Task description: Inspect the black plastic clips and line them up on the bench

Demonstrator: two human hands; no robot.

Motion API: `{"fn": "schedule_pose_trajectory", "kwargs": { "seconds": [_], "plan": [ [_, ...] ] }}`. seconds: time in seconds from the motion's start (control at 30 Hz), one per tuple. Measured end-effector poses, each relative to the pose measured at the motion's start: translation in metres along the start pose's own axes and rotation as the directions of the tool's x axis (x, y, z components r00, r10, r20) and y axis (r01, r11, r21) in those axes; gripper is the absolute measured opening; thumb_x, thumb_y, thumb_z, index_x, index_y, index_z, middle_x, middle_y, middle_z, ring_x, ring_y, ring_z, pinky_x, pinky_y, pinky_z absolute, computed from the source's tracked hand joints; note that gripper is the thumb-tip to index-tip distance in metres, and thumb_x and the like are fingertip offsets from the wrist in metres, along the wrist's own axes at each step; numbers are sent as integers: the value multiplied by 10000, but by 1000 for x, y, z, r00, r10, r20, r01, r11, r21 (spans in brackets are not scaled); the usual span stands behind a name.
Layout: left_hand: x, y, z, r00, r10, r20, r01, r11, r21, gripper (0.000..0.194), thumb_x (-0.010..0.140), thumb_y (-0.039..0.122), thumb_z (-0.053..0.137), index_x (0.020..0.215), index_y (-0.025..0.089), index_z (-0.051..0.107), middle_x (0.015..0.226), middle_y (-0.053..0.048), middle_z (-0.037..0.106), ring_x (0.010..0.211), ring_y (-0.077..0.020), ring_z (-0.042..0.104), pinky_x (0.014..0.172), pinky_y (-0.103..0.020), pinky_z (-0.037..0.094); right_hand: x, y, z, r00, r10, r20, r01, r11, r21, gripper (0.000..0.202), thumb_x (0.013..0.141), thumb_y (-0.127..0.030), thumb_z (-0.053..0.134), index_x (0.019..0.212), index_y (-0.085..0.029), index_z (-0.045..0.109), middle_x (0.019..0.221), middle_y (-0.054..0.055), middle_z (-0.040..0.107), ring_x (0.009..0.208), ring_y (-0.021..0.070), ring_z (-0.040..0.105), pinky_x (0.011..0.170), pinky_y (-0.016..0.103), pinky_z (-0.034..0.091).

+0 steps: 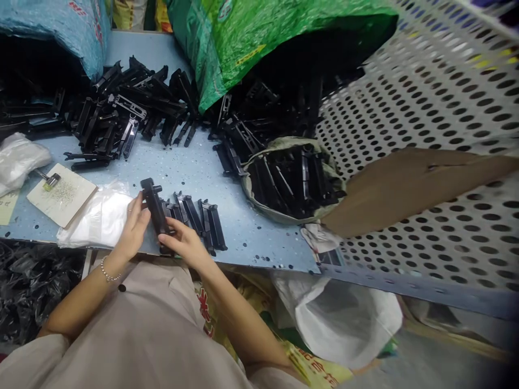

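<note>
A long black plastic part [154, 208] is held upright at a slant between my two hands, close to the table's front edge. My left hand [133, 229] is closed along its left side, thumb against it. Lower down, my right hand [185, 244] grips it from the right with thumb and fingers. Just behind and to the right, several similar black parts [212, 226] lie side by side in a row on the blue speckled table [174, 167]. Left of my left hand lies a stack of clear plastic bags [96, 219].
A loose heap of black parts [117, 116] covers the back. A green sack [243, 43] and a blue sack [60, 24] spill more. A cloth bag [259, 202] of parts stands right, beside a perforated white panel [446, 237]. A small board [60, 200] lies left.
</note>
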State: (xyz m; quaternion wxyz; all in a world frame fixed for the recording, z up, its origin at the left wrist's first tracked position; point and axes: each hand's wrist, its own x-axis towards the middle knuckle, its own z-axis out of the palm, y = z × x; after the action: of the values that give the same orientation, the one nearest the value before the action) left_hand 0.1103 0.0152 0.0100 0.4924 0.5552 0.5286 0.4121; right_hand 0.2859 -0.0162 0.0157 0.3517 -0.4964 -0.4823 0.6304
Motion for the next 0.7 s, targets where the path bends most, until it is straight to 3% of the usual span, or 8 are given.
{"fn": "schedule_pose_trajectory", "kwargs": {
  "seconds": [0.07, 0.13, 0.2, 0.3, 0.4, 0.53, 0.63, 0.7],
  "plan": [
    [-3, -10, -20, 993, 113, -29, -99, 946, 308, 398, 960, 459, 510, 1260, 205, 576, 1289, -137, 517, 1186, -259, 551, 1014, -421, 453, 3, 1, -3, 998, 59, -16, -56, 983, 173, 456, 803, -415, 741, 1189, -192, 646, 1076, 82, 693, 853, 200, 674, 823, 385, 564],
    [-5, -24, -38, 984, 170, -45, -114, 811, 573, 283, 904, 405, 609, 1043, 161, 647, 1122, -157, 570, 1092, -308, 562, 951, -476, 465, 7, 2, -5, 996, 92, -15, -85, 962, 261, 444, 776, -393, 771, 1161, -202, 662, 1054, 66, 703, 873, 196, 680, 848, 377, 554],
    [-5, -36, -51, 985, 168, -32, -101, 723, 683, 183, 895, 342, 616, 886, 164, 653, 1002, -152, 601, 1020, -317, 566, 916, -490, 460, 12, 5, -2, 995, 101, -7, -94, 950, 297, 442, 761, -385, 784, 1150, -207, 671, 1032, 59, 714, 913, 201, 687, 882, 375, 539],
    [-2, -44, -66, 996, 85, -11, -66, 837, 543, 181, 914, 282, 567, 802, 184, 670, 920, -101, 643, 929, -253, 596, 885, -421, 466, 18, 6, 9, 995, 100, 14, -98, 932, 348, 440, 734, -378, 799, 1121, -206, 680, 1002, 56, 723, 905, 202, 698, 883, 366, 529],
    [2, -43, -80, 994, -73, -76, 86, 979, 187, 152, 791, 321, 718, 753, 179, 680, 849, -42, 655, 830, -190, 607, 795, -328, 472, 20, 1, 18, 990, 124, 67, -141, 894, 426, 410, 716, -362, 803, 1070, -192, 688, 976, 58, 723, 835, 187, 704, 792, 314, 532],
    [4, -39, -87, 965, -235, -119, 216, 964, -154, 288, 664, 382, 828, 724, 153, 665, 741, -7, 626, 690, -129, 538, 665, -258, 438, 28, -7, 32, 963, 158, 216, -253, 805, 536, 307, 748, -360, 762, 974, -163, 698, 868, 64, 722, 798, 178, 697, 687, 254, 511],
    [1, -36, -85, 961, -257, -105, 234, 953, -194, 301, 711, 416, 795, 762, 143, 680, 695, 0, 616, 642, -115, 519, 639, -248, 430, 45, -2, 51, 936, 163, 311, -329, 714, 618, 277, 731, -334, 774, 927, -156, 692, 875, 65, 718, 825, 185, 707, 676, 247, 519],
    [-3, -33, -87, 962, -233, -142, 206, 962, -178, 291, 746, 416, 767, 795, 146, 673, 708, -7, 631, 649, -125, 555, 650, -257, 454, 57, 5, 61, 939, 182, 291, -336, 664, 668, 254, 713, -317, 789, 870, -149, 681, 856, 59, 711, 807, 184, 711, 674, 250, 530]
  ]
}}
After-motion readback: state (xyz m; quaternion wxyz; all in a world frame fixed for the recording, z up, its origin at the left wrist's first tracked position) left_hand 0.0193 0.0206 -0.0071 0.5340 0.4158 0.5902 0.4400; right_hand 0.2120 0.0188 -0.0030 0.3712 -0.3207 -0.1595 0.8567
